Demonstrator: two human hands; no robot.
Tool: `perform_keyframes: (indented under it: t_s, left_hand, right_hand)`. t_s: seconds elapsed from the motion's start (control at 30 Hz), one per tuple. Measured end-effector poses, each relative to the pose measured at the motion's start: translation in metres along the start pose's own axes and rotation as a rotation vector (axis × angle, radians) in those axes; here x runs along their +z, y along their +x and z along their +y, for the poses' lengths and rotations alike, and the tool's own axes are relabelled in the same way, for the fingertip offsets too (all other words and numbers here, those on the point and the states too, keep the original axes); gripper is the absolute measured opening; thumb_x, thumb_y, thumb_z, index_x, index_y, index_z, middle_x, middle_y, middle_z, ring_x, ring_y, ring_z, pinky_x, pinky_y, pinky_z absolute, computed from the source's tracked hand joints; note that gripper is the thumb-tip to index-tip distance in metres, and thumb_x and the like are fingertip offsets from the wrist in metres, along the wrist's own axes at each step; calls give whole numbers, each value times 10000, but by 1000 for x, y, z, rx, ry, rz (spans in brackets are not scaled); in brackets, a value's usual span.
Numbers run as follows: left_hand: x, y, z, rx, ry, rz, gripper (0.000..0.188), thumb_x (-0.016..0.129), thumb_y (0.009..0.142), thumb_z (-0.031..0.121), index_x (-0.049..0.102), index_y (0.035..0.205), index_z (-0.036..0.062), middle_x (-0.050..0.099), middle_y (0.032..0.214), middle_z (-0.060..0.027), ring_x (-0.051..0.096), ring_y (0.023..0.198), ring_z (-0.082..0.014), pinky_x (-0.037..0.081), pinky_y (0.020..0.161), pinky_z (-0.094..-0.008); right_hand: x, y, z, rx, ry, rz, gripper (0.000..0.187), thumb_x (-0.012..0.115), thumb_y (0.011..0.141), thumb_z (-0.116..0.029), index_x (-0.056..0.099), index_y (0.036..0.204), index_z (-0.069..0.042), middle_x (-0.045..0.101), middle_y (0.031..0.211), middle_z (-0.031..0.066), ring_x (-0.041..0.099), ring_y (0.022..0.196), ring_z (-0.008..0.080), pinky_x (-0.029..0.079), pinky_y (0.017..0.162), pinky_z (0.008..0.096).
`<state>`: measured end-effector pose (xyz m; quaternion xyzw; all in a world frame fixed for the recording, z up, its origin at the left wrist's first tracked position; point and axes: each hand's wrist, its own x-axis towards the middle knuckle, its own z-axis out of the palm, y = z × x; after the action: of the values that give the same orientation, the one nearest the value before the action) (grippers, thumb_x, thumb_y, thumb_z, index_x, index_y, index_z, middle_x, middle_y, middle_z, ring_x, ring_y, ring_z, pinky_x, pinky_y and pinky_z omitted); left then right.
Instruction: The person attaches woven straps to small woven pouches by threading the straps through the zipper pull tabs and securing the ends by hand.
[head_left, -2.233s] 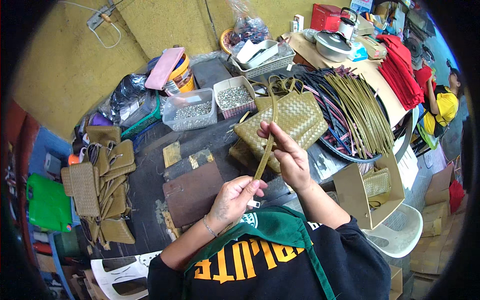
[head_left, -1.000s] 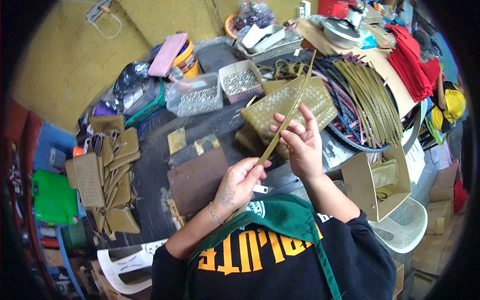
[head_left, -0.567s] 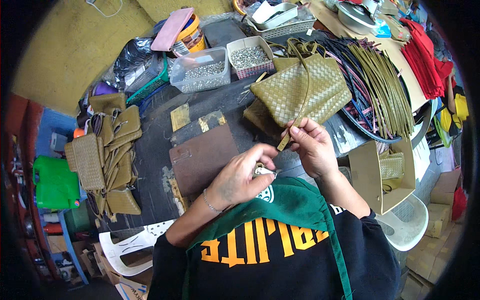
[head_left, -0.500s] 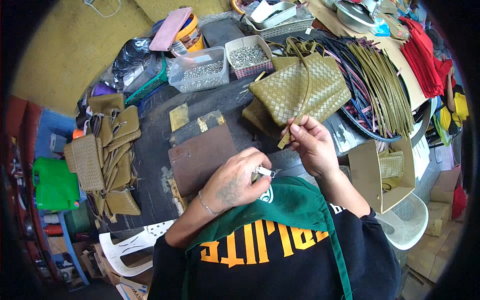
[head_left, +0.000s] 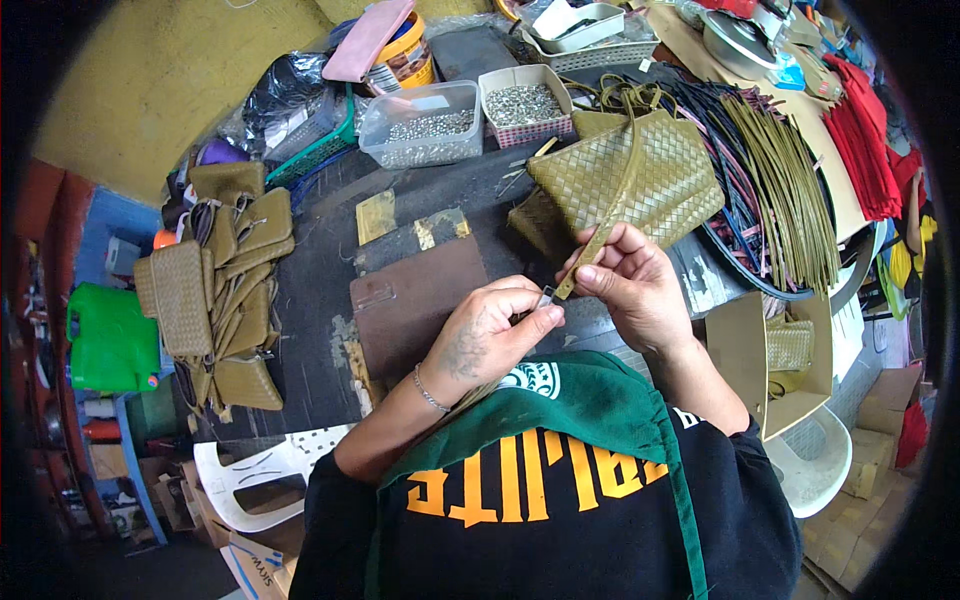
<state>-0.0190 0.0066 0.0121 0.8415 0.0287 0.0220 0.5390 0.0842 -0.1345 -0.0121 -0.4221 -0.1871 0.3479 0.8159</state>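
Note:
My right hand [head_left: 640, 290] pinches an olive strap [head_left: 610, 225] near its free end. The strap runs up over the olive woven bags [head_left: 655, 180] stacked beyond my hands. Closed fingers of my left hand [head_left: 492, 325] grip a small silvery metal piece [head_left: 546, 296], mostly hidden, so its kind is unclear. This piece is right beside the strap's end; I cannot tell whether they touch. A flat brown panel [head_left: 410, 300] lies on the dark worktable [head_left: 310, 290] to the left of my left hand.
A pile of olive woven pouches [head_left: 220, 290] sits at the left. Toward the back stand a clear tub [head_left: 420, 150] and a lined basket [head_left: 525, 130] holding small metal pieces. Bundled olive strips [head_left: 780, 190] fill the right. An open box [head_left: 725, 350] stands near my right forearm.
My left hand has moved right and up, bringing the metal piece to the strap's end. The right hand still pinches the strap. The whole view has shifted slightly.

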Motion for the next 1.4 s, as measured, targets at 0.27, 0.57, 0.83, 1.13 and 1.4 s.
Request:
perform_keyframes:
  t_s: [0.27, 0.57, 0.83, 1.13, 1.4]
  left_hand:
    - [0, -2, -3, 31, -38, 17, 221, 590, 770, 174, 544, 689, -26, 490, 660, -73, 474, 578, -138, 386, 536, -264]
    - [4, -5, -10, 93, -239, 185, 166, 608, 756, 118, 522, 738, -22, 487, 674, -54, 472, 589, -98, 386, 529, -220]
    - [-10, -24, -5, 109, -172, 328, 86, 569, 761, 44, 580, 768, -41, 549, 705, -82, 522, 627, -132, 410, 557, -238]
    - [-28, -38, -15, 40, -419, 603, 105, 528, 795, 23, 587, 820, -60, 561, 768, -81, 573, 698, -128, 457, 628, -216]
    - [-28, -39, -30, -20, -577, 610, 112, 501, 795, -20, 573, 855, -82, 552, 817, -100, 592, 742, -172, 486, 667, -246]
  right_hand:
    - [6, 4, 3, 26, -67, -92, 275, 583, 739, 12, 470, 990, -2, 576, 832, 83, 562, 759, 126, 472, 658, 237]
    - [14, 5, 0, -47, -123, -80, 293, 608, 712, 41, 483, 974, 7, 558, 816, 36, 541, 757, 82, 447, 689, 195]
    - [41, 20, -22, -18, -348, -362, 232, 573, 761, 7, 485, 976, 16, 554, 803, 26, 541, 741, 78, 458, 653, 205]
    - [4, 235, -51, -259, -1285, -181, 216, 618, 727, -205, 596, 828, -15, 617, 755, 93, 572, 687, 163, 452, 643, 293]
    - [-103, 331, 49, 105, -2106, -437, 232, 648, 591, -253, 657, 772, -108, 625, 722, 101, 597, 656, 231, 470, 620, 324]
